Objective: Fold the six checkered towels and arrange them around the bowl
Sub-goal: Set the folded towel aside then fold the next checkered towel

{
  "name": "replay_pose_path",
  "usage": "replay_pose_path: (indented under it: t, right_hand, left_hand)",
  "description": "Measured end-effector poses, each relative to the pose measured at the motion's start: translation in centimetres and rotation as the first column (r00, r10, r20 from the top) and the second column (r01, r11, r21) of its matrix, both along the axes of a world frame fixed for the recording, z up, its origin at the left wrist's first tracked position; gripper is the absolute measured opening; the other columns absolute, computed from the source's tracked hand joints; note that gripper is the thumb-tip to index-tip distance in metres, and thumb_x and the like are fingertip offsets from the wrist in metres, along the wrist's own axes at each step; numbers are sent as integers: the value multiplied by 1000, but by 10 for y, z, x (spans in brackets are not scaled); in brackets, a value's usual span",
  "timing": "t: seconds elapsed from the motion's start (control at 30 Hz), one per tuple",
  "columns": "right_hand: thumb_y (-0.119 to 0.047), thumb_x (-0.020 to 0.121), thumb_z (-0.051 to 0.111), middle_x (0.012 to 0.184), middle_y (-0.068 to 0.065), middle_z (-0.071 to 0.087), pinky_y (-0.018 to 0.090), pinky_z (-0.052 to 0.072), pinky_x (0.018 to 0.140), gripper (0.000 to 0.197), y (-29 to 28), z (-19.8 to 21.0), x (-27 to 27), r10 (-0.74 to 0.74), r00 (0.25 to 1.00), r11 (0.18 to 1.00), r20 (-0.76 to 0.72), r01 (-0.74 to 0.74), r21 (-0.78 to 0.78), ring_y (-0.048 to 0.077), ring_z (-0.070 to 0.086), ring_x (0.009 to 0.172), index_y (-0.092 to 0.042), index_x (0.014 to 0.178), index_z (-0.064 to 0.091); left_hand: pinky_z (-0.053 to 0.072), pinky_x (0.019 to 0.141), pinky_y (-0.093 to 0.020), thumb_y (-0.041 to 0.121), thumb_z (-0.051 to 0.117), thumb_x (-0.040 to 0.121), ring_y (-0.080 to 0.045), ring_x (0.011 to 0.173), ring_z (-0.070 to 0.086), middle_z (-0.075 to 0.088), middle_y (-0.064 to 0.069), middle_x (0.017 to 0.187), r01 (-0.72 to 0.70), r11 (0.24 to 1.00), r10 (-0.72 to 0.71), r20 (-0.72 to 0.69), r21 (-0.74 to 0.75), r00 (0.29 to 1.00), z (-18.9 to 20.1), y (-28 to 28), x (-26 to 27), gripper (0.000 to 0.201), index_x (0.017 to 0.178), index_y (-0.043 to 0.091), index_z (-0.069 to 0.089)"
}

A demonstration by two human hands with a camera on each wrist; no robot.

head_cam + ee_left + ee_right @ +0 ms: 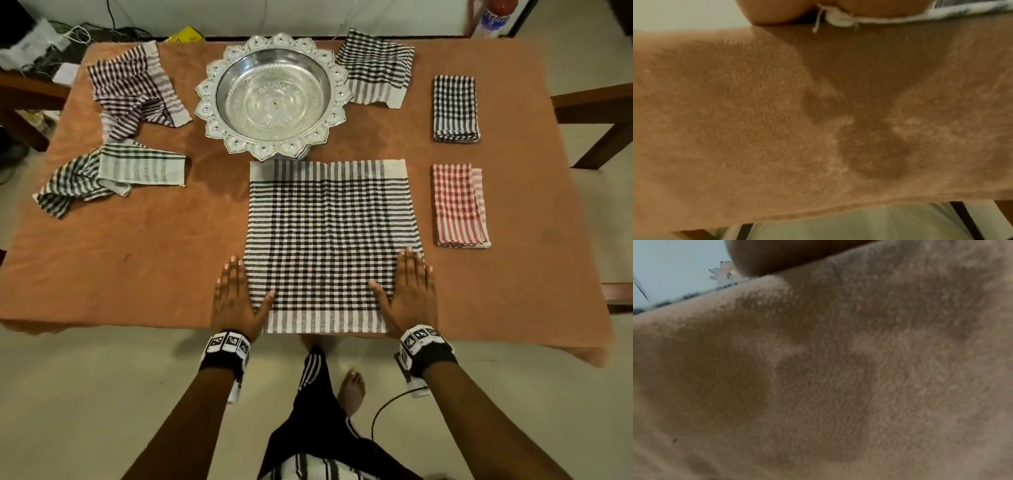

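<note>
A black-and-white checkered towel lies spread flat at the table's near edge, just in front of the silver scalloped bowl. My left hand rests flat on its near left corner and my right hand flat on its near right corner, fingers straight. A folded black checkered towel and a folded red one lie at the right. Unfolded towels lie beside the bowl: a dark striped one at the left, a crumpled grey-green one below it, and a black one at the bowl's right.
The table wears an orange-brown cloth that fills both wrist views. Wooden chairs stand at either side. Cables and clutter lie on the floor beyond the far left corner. My bare foot stands under the near edge.
</note>
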State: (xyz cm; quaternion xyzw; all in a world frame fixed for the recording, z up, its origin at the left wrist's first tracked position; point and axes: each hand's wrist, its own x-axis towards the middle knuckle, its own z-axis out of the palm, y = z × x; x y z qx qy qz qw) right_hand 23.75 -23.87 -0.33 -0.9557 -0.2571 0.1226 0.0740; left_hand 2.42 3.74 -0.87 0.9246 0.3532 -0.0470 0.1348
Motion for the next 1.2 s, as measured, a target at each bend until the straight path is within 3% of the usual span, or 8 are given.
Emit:
replay_pose_path:
  t: [0.23, 0.33, 0.53, 0.63, 0.73, 0.83, 1.03, 1.2]
  right_hand:
    - [-72, 94, 19, 165, 11, 8, 46, 9, 124, 90, -8, 7, 5, -61, 997, 991, -48, 66, 117, 22, 0, 153, -8, 157, 10]
    - [-62, 99, 24, 164, 10, 12, 41, 6, 124, 79, 4, 31, 14, -35, 999, 985, -25, 39, 169, 22, 3, 153, -8, 156, 14]
    - [-45, 105, 27, 165, 9, 5, 37, 3, 124, 67, 109, 56, 33, 335, 941, 928, -56, -319, 194, 22, 0, 152, -8, 157, 7]
    - [-47, 104, 24, 165, 12, -1, 38, -1, 124, 70, 147, 41, 48, 367, 922, 930, -122, -362, 65, 25, -4, 153, -6, 156, 2]
    - [-57, 101, 20, 165, 11, -7, 39, -4, 123, 78, 150, 20, 59, 343, 918, 934, -199, -355, -28, 25, -9, 152, -8, 156, -4]
    - [-63, 96, 13, 165, 7, -11, 40, -6, 123, 82, 133, 11, 67, 365, 915, 923, -174, -381, -63, 23, -12, 152, -11, 156, -8]
    - [-74, 92, 13, 164, 9, -12, 44, -4, 123, 93, 87, 10, 96, 197, 967, 976, -162, -209, -59, 24, -14, 151, -10, 156, -10]
    - [-80, 88, 3, 164, 11, -9, 41, -5, 122, 99, 63, 17, 115, 110, 980, 984, -168, -131, -122, 25, -9, 152, -9, 156, -8]
  left_hand:
    - [9, 122, -46, 71, 23, 91, -19, 151, -9, -10, -2, 164, -3, 999, 3, -14, -32, 1000, 3, 3, -1, 90, 155, 12, -2]
    - [11, 122, -47, 70, 23, 93, -21, 151, -9, -6, -6, 164, -37, 999, 38, 37, -38, 999, 16, 2, 9, 90, 155, 11, -1]
    - [4, 123, -38, 52, 40, 98, -24, 150, 0, 3, -13, 162, 110, 993, -103, 172, -34, 980, 49, -16, 110, 81, 154, 3, 7]
    - [5, 123, -40, 43, 39, 100, -27, 151, 0, 3, -16, 162, 105, 989, -98, 77, -100, 992, 43, -8, 157, 75, 153, 2, 6]
    - [1, 123, -39, 58, 21, 98, -25, 151, -7, -8, -12, 162, 198, 971, -211, -86, -132, 974, 21, 5, 167, 81, 154, 4, -3]
    - [-1, 122, -40, 72, 13, 91, -23, 150, -9, -12, -6, 162, 273, 956, -285, -124, -109, 950, 11, 25, 153, 90, 155, 11, -5]
    - [-5, 122, -42, 83, 9, 84, -22, 148, -18, -23, -5, 160, 246, 966, -257, -225, -77, 940, 20, 73, 125, 101, 152, 14, -18]
    - [0, 122, -41, 86, 4, 80, -22, 150, -12, -17, -7, 162, 194, 976, -209, -202, -95, 957, 19, 98, 109, 106, 153, 11, -13]
